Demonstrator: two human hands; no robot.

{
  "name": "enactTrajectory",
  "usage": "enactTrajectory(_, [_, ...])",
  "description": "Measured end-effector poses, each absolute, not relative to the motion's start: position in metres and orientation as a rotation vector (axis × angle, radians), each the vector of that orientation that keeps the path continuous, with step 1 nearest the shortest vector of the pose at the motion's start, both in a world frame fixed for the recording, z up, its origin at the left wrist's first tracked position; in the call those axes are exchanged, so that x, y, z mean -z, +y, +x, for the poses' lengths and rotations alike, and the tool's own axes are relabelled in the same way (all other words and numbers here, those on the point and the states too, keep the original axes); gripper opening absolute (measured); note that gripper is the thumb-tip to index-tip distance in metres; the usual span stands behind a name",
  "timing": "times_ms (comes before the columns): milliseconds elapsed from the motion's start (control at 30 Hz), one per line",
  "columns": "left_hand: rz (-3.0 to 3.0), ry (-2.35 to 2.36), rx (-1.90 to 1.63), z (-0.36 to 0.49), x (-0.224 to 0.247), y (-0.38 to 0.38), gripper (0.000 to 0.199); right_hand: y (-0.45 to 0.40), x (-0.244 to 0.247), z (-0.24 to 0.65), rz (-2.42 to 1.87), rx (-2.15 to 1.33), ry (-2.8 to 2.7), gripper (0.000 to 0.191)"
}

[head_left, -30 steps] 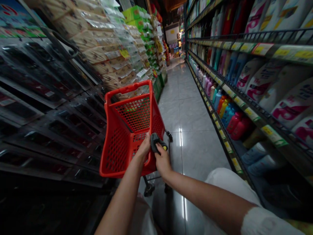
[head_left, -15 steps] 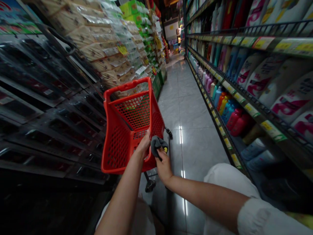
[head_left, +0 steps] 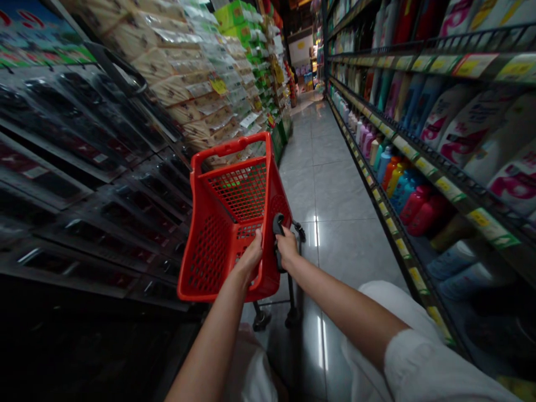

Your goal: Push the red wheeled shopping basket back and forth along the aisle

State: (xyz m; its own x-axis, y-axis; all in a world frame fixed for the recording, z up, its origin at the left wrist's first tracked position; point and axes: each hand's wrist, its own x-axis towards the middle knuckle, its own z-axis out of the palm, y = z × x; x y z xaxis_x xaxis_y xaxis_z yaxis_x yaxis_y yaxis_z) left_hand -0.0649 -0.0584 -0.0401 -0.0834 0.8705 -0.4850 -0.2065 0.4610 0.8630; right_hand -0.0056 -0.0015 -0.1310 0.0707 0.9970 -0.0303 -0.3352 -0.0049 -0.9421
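Observation:
A red plastic shopping cart basket point(head_left: 205, 251) with lattice sides stands in front of me on a dark wheeled frame. My left hand point(head_left: 251, 254) reaches over the basket's near right edge, its fingers wrapped on the red side wall. Just outside the same wall, my right hand point(head_left: 287, 247) is closed round a dark grey cloth point(head_left: 278, 224), which lies against the basket's right side. Part of the cloth is hidden behind the fingers. Inside, the basket's lattice floor shows.
Shelves of bottles with price strips point(head_left: 452, 187) line the right side. Packaged goods on hooks point(head_left: 138, 212) hang at the left, beside stacked tan packs point(head_left: 180, 84) and green packs. A grey tiled aisle point(head_left: 335, 190) runs ahead.
The bunched dark cloth now looks longer and narrower along the basket's side, and my right hand has shifted slightly up and right. The whole view has moved a little, placing the basket further right.

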Motion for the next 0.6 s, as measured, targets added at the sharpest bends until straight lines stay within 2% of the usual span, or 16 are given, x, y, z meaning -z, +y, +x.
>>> enactTrajectory(133, [0.665,1.269,-1.057,-0.059,0.038,-0.057,0.054,-0.012,0.1,0.012,-0.96,-1.118,-1.148,0.052])
enactTrajectory(267, [0.648,1.333,-1.103,-0.052,0.032,-0.052,0.059,-0.049,0.097,0.029,-0.957,-0.903,-1.444,0.062])
enactTrajectory(367, [0.574,1.331,-1.072,-0.048,0.028,-0.051,0.066,-0.059,0.096,0.037,-0.977,-0.829,-1.587,0.061])
enactTrajectory(600, [0.572,1.11,-1.061,-0.051,0.034,-0.053,0.062,0.014,0.063,0.038,-1.193,-0.682,-1.717,0.059])
